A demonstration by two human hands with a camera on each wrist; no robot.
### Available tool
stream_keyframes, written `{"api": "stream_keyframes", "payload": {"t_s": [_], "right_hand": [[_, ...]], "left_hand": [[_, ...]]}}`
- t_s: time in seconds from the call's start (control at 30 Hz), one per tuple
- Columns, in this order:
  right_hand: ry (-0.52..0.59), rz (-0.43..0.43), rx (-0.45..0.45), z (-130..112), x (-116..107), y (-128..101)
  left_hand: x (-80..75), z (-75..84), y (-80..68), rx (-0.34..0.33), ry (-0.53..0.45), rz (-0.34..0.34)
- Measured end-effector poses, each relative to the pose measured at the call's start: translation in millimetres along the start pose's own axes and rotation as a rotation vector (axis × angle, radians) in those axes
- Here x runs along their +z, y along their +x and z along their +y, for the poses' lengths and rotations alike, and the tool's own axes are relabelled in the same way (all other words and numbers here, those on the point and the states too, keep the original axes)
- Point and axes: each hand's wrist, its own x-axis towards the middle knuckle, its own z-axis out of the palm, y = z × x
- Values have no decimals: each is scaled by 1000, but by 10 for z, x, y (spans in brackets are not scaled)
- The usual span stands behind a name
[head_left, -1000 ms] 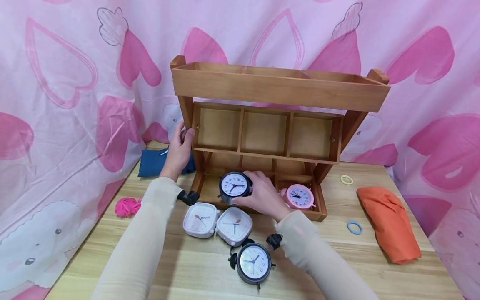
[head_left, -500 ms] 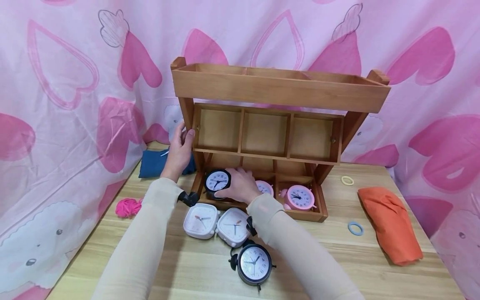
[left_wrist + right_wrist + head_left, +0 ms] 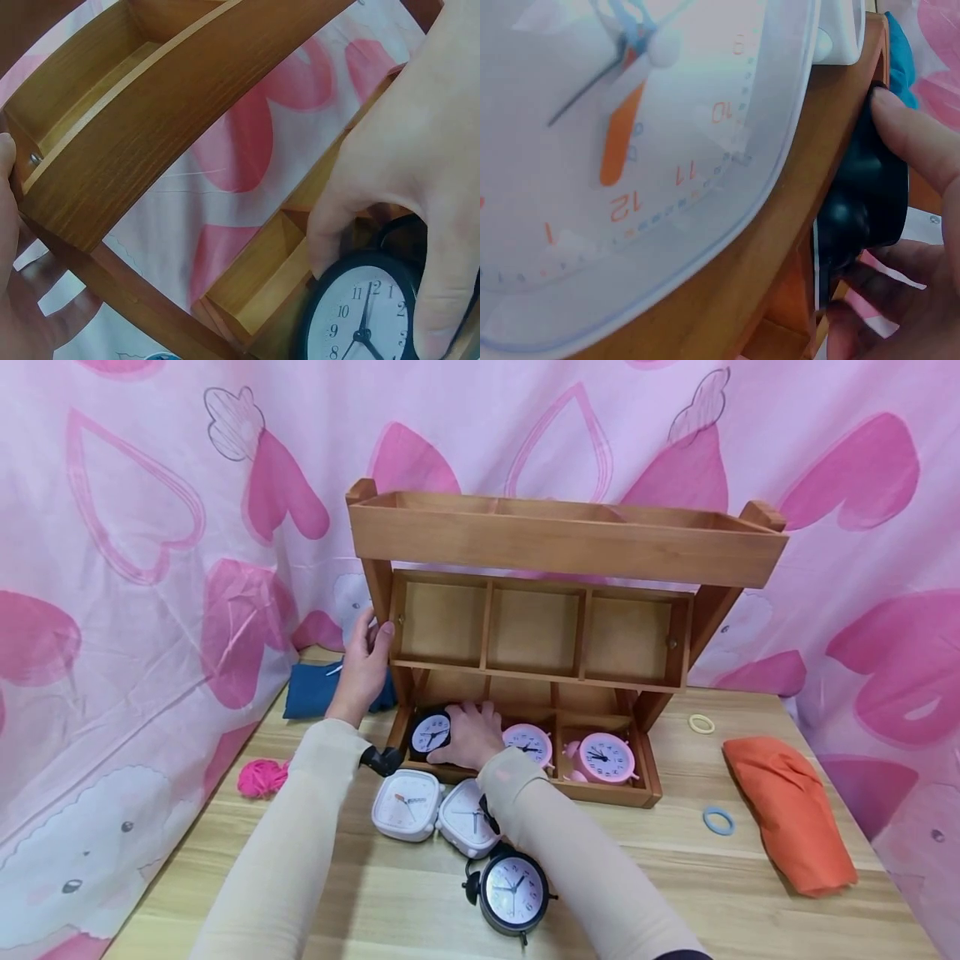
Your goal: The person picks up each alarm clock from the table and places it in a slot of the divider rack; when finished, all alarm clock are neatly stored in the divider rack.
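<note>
Two hands are busy at the wooden rack in the middle of the frame. The right hand has its fingers curled round a black clock, holding it in the left compartment of the rack's bottom tray, just below centre. The left hand grips the rack's left upright, thumb pressed on the front edge, fingers wrapped behind.

To the right of the black clock, in the same tray, stand two pink clocks, one in the middle compartment and one in the right. The right forearm crosses in front of the tray's rim and partly hides a white square clock; another white square clock lies touching it on the left. A second black clock lies face up at lower centre.

At the far left sit a blue cloth and a pink bundle of yarn. At the right lie an orange cloth, a blue ring and a yellow ring.
</note>
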Motion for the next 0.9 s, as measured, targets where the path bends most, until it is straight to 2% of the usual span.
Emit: {"api": "stream_keyframes", "payload": {"t_s": [0.3,0.57,0.9], "right_hand": [[155,-9,-109,57,-70,18],[122,-60,-142,69,-64,40],[60,-126,-223,133,-59,98]], "left_hand": [[17,19,-11,5,-10,-3],[13,14,-20,3,0,0],[24,-319,171,31,11,28]]}}
